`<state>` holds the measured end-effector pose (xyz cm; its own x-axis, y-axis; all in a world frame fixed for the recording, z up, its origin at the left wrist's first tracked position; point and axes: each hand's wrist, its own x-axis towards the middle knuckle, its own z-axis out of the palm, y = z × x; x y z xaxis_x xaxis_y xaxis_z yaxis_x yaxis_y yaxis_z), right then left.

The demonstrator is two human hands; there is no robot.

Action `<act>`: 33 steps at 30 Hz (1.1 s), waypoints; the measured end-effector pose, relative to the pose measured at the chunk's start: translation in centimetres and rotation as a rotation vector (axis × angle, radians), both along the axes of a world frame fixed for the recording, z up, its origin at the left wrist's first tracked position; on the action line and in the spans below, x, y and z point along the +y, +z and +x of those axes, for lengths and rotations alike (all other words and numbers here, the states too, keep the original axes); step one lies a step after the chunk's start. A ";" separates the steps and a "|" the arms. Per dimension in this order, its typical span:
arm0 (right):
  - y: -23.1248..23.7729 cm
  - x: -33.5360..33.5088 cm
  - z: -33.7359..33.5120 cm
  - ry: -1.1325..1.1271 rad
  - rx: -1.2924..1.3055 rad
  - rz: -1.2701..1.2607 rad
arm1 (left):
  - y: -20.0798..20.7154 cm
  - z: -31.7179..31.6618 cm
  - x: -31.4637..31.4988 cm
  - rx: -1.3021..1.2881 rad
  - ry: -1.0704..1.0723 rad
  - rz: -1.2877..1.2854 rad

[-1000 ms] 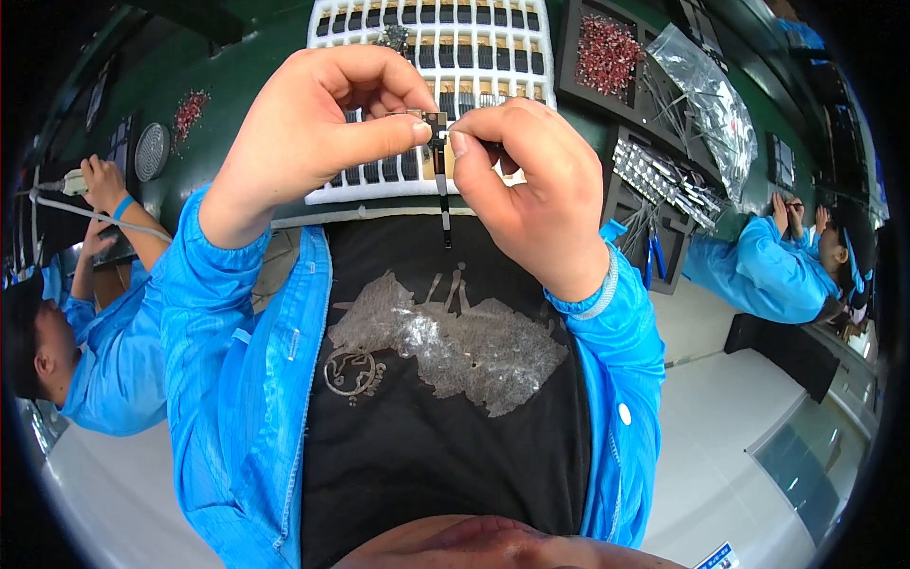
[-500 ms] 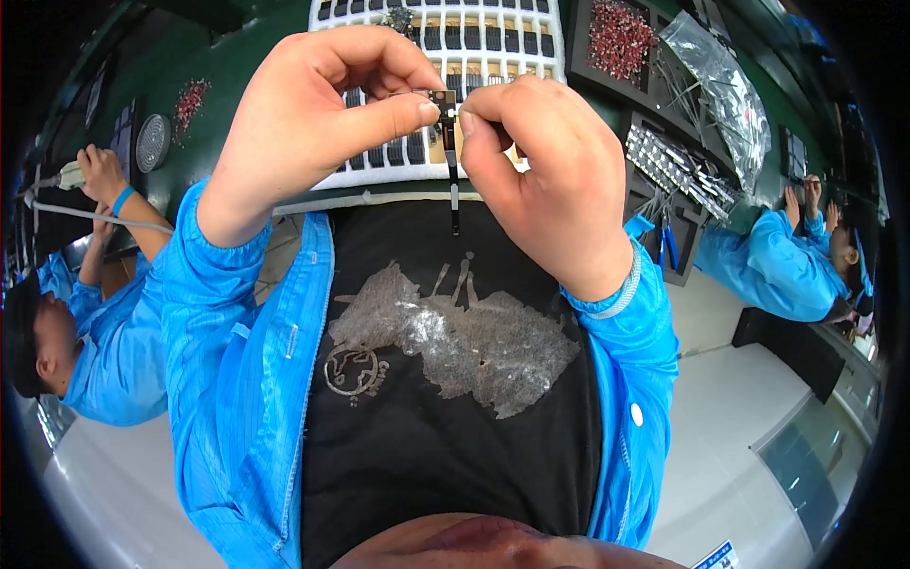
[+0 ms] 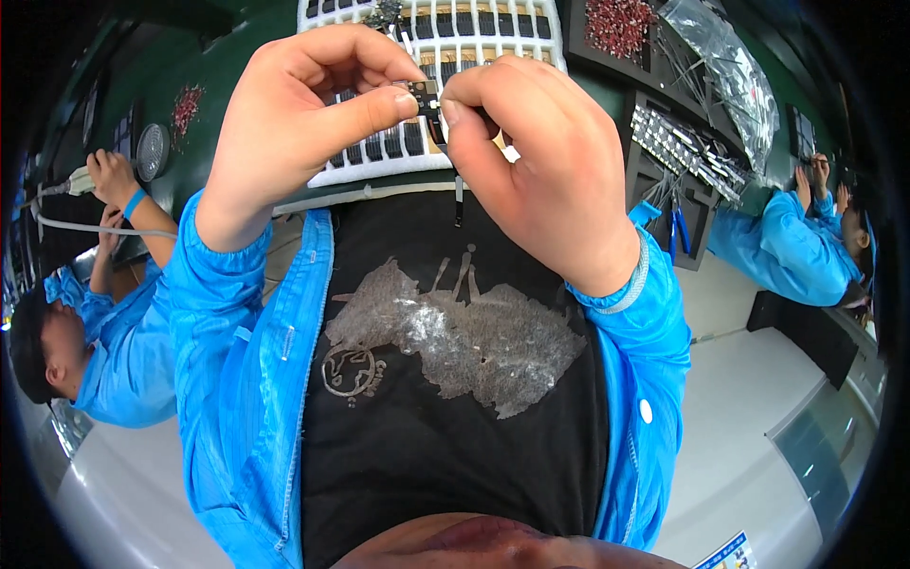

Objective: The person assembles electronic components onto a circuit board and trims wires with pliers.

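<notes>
My left hand point(image 3: 303, 123) pinches a small black electronic part point(image 3: 424, 93) between thumb and forefinger, above the near half of a white foam tray point(image 3: 384, 174). A thin black flat cable point(image 3: 459, 201) hangs from that part in front of my dark shirt. My right hand point(image 3: 545, 156) is closed, with thumb and forefinger pressed together at the part's right edge, beside the top of the cable. Its fingertips hide exactly what they grip. Rows of dark pieces point(image 3: 411, 139) stand in the tray's slots beneath my hands.
On the right, a black tray point(image 3: 645, 156) carries silvery metal strips, near blue-handled pliers point(image 3: 679, 230). Farther back lie red small parts point(image 3: 618, 36) and a clear plastic bag point(image 3: 735, 85). Co-workers in blue sit left and right. A round metal dish point(image 3: 153, 152) is at left.
Both hands have shifted slightly left with the black part. My right fingers have closed in on its edge and now cover more of the upper cable.
</notes>
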<state>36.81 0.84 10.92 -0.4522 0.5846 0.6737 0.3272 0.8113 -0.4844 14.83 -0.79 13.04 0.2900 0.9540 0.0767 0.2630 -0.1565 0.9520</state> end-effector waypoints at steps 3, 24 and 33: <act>-0.2 -0.2 -0.1 -0.011 0.037 -0.020 | -0.4 0.3 -0.2 -0.040 0.028 -0.013; -1.5 -1.6 0.4 -0.097 -0.107 0.028 | -2.2 1.1 -1.1 0.081 0.062 0.049; 0.3 0.2 1.1 0.114 -0.113 -0.598 | -2.6 0.9 -1.0 0.178 0.056 0.228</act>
